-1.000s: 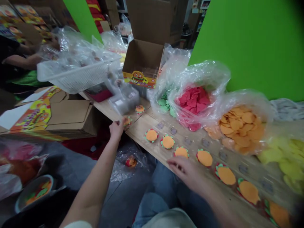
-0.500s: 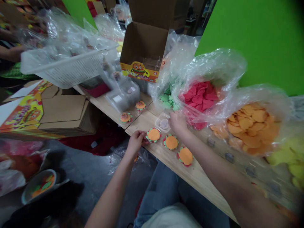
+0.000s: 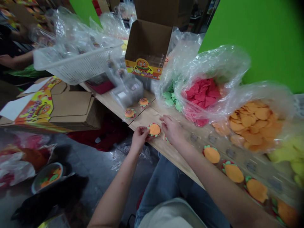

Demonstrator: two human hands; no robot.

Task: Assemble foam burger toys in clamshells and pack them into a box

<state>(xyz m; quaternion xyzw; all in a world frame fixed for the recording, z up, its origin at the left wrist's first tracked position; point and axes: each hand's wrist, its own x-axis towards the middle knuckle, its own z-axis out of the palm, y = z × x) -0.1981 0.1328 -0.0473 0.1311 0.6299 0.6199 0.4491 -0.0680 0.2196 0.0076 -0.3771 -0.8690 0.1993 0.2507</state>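
My left hand pinches the edge of a felt burger with an orange patty and green and red trim. My right hand hovers open beside it, fingers nearly touching it, and partly covers another felt piece. Both lie over a wooden table. Two finished-looking felt burgers sit further left. Along the table to the right lie several orange-and-green felt pieces. Clear bags hold red felt, orange felt circles, green felt and yellow felt.
A white plastic basket and a clear plastic box stand at the table's back left. Behind them is an open burger-printed cardboard box. Flat cardboard lies left, a co-worker's arm shows beyond, and a bowl sits below.
My hands have come together at one felt burger, which my left hand now pinches. My right hand has moved down from the red bag, and the small clear tray no longer shows.
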